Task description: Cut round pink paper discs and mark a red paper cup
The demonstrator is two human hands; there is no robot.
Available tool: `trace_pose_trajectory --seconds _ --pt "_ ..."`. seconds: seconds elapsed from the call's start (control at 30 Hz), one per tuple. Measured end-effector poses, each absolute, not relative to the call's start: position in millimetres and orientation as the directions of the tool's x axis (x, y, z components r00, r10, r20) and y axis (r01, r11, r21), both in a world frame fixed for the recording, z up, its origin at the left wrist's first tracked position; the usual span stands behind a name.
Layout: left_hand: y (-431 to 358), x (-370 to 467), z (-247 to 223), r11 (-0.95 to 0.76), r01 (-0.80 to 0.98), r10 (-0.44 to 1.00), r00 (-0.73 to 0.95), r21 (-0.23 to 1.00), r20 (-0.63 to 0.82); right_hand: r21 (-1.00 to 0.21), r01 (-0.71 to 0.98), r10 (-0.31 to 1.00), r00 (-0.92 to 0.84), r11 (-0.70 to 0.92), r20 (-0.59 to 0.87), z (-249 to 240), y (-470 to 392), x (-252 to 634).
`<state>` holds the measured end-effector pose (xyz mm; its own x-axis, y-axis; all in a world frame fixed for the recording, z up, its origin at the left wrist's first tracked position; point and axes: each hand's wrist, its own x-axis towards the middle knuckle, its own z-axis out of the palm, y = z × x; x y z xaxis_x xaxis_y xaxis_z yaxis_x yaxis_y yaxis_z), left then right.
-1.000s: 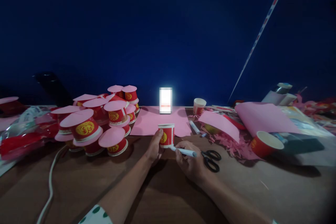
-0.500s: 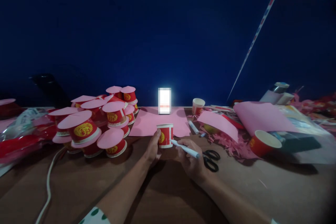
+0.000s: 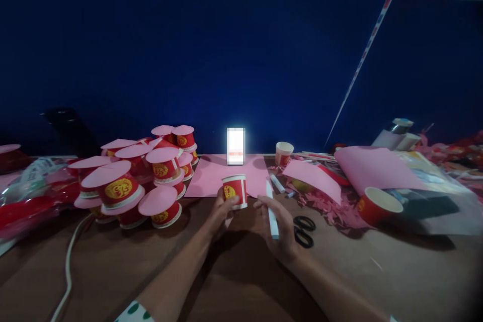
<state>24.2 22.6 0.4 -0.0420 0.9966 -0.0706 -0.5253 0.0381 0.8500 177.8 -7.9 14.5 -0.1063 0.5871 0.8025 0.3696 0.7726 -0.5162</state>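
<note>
A red paper cup [image 3: 234, 191] with a gold emblem and a white stripe is gripped by my left hand [image 3: 222, 216], thumb along its side. The cup's wide rim faces up and it leans slightly. My right hand [image 3: 281, 226] closes around a white glue pen [image 3: 272, 216], which stands nearly upright with its narrow end up, apart from the cup. Black-handled scissors [image 3: 304, 231] lie just right of my right hand. Behind the cup a pink paper sheet [image 3: 211, 176] lies flat, with a bright blurred-out screen [image 3: 236, 146] at its back.
Several upturned red cups with pink paper discs [image 3: 111, 181] are stacked at left, near a white cable [image 3: 69, 266]. At right are pink paper scraps [image 3: 335, 211], a curved pink sheet [image 3: 372, 166], a lying red cup [image 3: 377, 206] and an upright cup [image 3: 284, 153].
The pen has come away from the cup's white stripe and turned from slanted to nearly upright. My left hand has turned the cup, so more of its gold emblem shows.
</note>
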Motion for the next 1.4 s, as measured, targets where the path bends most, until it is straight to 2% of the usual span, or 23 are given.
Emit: trace_pose_trajectory --seconds 0.1,0.17,0.23,0.33,0.4,0.47,0.57,0.67,0.8,1.03,1.13,1.27,1.4 --pt "22 21 3 -0.066 -0.239 0.992 -0.123 0.969 0.037 -0.546 0.422 0.612 -0.026 0.724 0.791 14 -4 179" --pt "19 19 8 -0.147 -0.111 0.989 -0.014 0.983 0.147 -0.543 0.467 0.612 0.004 0.698 0.791 15 -1 180" --pt "14 18 13 -0.198 -0.084 0.973 0.103 0.977 0.206 -0.550 0.486 0.624 0.011 0.679 0.781 15 3 182" --pt "9 19 15 -0.170 -0.095 0.970 0.159 0.981 0.184 -0.597 0.462 0.663 0.025 0.657 0.748 15 6 182" --pt "9 20 12 -0.134 -0.133 0.984 0.102 0.982 0.148 -0.629 0.439 0.681 0.049 0.642 0.730 15 6 181" --pt "11 21 10 -0.109 -0.251 0.991 0.045 0.962 0.124 -0.669 0.414 0.703 0.091 0.617 0.705 16 5 179" --pt "13 24 10 -0.093 -0.412 0.982 0.110 0.907 0.151 -0.757 0.355 0.758 0.170 0.549 0.630 18 3 178" --pt "12 27 12 -0.075 -0.451 0.972 0.165 0.890 0.165 -0.830 0.276 0.801 0.240 0.485 0.548 15 6 177" --pt "10 30 12 -0.060 -0.460 0.988 0.097 0.886 0.117 -0.872 0.151 0.842 0.230 0.465 0.488 7 12 176" --pt "14 26 14 -0.001 -0.543 0.998 0.046 0.840 0.031 -0.825 0.258 0.845 0.056 0.503 0.532 10 6 174" --pt "15 23 16 0.017 -0.577 1.000 0.019 0.817 -0.007 -0.781 0.249 0.807 -0.004 0.572 0.590 12 0 173" --pt "13 22 20 0.024 -0.583 0.998 0.059 0.812 0.012 -0.712 0.221 0.741 -0.094 0.667 0.665 13 -9 175" --pt "11 25 21 -0.004 -0.543 1.000 0.023 0.840 0.019 -0.596 0.292 0.650 -0.136 0.748 0.748 14 -15 177"
